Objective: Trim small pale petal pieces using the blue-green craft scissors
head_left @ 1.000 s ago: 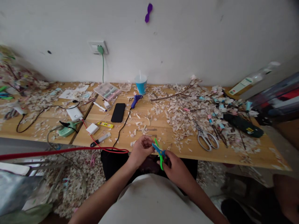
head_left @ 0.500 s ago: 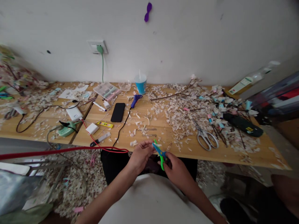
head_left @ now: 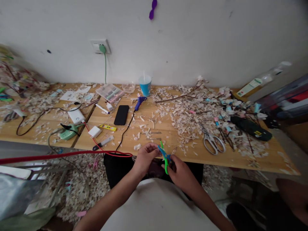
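Observation:
My right hand (head_left: 181,173) grips small green-and-blue scissors (head_left: 165,156) at the near edge of the wooden table (head_left: 166,134). The scissor blades point up and left toward my left hand (head_left: 145,157). My left hand's fingers are pinched together right at the blades; whatever small piece they hold is too small to make out. Both hands hover over my lap, just in front of the table edge.
Pale scraps (head_left: 197,112) litter the table. Grey scissors (head_left: 213,142) lie to the right, a black phone (head_left: 121,115), blue glue gun (head_left: 139,102) and blue cup (head_left: 145,85) further back. A red cable (head_left: 60,156) runs along the left edge. Scraps cover the floor.
The hands and scissors stay almost in place; the pale scrap seen at the blades half a second ago is no longer visible. The view shifted slightly.

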Demonstrator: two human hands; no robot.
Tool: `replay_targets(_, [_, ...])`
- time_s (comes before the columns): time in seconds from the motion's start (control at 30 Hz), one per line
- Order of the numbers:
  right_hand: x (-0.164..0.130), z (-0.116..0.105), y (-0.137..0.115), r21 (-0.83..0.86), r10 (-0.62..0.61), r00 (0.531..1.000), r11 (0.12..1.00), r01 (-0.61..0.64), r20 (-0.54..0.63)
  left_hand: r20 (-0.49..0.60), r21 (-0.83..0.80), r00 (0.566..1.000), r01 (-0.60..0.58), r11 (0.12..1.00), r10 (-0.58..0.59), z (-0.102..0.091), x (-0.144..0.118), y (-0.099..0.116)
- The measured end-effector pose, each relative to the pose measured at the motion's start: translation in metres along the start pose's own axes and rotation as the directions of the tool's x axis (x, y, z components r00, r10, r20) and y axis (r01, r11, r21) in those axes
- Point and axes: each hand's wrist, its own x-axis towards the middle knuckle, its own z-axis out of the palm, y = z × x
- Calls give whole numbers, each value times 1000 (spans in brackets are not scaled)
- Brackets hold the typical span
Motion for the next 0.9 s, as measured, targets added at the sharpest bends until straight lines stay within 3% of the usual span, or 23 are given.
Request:
replay_targets(0.27, [2, -2, -3, -25, -2, 1000, 1000, 2, 21, 0, 31, 999, -49, 998, 49, -1, 3, 1])
replay_targets(0.47, [1, -6, -6, -30, -9, 998, 999, 11, 58, 118, 126, 989, -108, 986, 94, -9, 6, 13])
replay_targets(0.9, [-1, -3, -2, -46, -37, 996, 998, 41, 75, 308, 408, 951, -170, 897, 40, -17, 13, 34])
